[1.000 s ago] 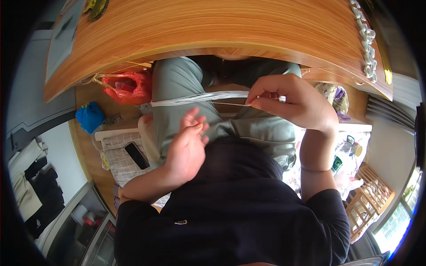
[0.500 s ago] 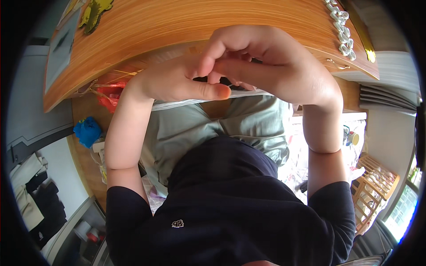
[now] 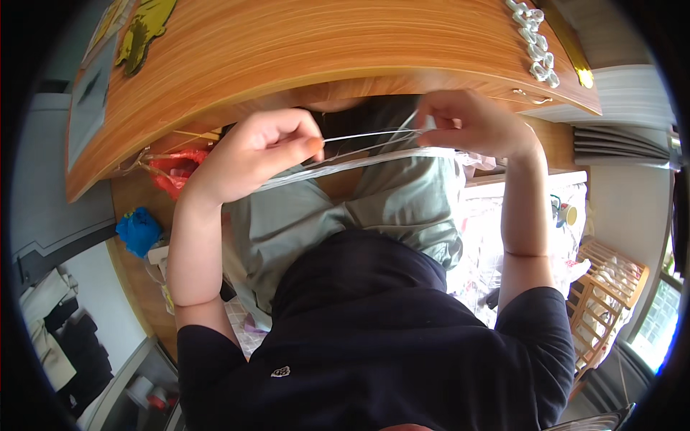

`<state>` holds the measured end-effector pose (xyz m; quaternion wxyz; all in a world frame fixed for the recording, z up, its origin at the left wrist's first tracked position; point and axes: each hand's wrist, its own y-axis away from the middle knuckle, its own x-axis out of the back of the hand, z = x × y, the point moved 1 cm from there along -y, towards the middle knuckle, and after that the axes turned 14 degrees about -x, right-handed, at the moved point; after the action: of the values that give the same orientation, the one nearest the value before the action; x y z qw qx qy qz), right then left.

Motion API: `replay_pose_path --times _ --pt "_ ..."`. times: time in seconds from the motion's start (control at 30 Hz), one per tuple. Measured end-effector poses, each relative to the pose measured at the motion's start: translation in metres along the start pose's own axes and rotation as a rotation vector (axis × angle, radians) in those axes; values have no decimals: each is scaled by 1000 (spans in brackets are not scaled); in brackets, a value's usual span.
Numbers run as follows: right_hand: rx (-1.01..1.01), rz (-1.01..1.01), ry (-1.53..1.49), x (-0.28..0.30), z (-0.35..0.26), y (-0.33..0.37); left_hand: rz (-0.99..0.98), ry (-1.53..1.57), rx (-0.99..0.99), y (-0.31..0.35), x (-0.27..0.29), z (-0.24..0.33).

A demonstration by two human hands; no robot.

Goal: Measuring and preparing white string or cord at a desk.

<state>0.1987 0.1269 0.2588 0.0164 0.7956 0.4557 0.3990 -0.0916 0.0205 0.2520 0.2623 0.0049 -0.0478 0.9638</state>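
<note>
Holding thread (image 3: 370, 134) | left grip (image 3: 260, 149), right grip (image 3: 480, 123) | shirt emblem (image 3: 280, 371) unreadable

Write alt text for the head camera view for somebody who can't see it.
Seen from above, a left hand and right hand hold a thin white thread taut between them, near a bundle of white strands running across grey-green trousers. A wooden desk stands in front, with white loops toward its right end.

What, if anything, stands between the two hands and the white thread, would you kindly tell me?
Nothing visible does: the white thread runs taut from the left hand to the blurred right hand. The bundle of white strands stretches over the trouser legs, lower in the picture, blocking neither hand.
</note>
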Motion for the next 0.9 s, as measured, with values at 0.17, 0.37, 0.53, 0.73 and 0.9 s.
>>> replay_pose_path --times 0.17,0.37,0.53,0.73,0.9 --pt "-479 260 222 12 104 46 7 160 84 10 5 1" --pt "-604 526 144 -16 238 90 29 225 -17 15 7 5" --pt "-685 618 -119 -43 367 129 104 137 -164 18 3 26" --pt "-930 704 55 -38 488 193 103 326 -347 29 16 31" --pt "-1095 892 -370 -17 511 209 189 555 -517 56 39 37"
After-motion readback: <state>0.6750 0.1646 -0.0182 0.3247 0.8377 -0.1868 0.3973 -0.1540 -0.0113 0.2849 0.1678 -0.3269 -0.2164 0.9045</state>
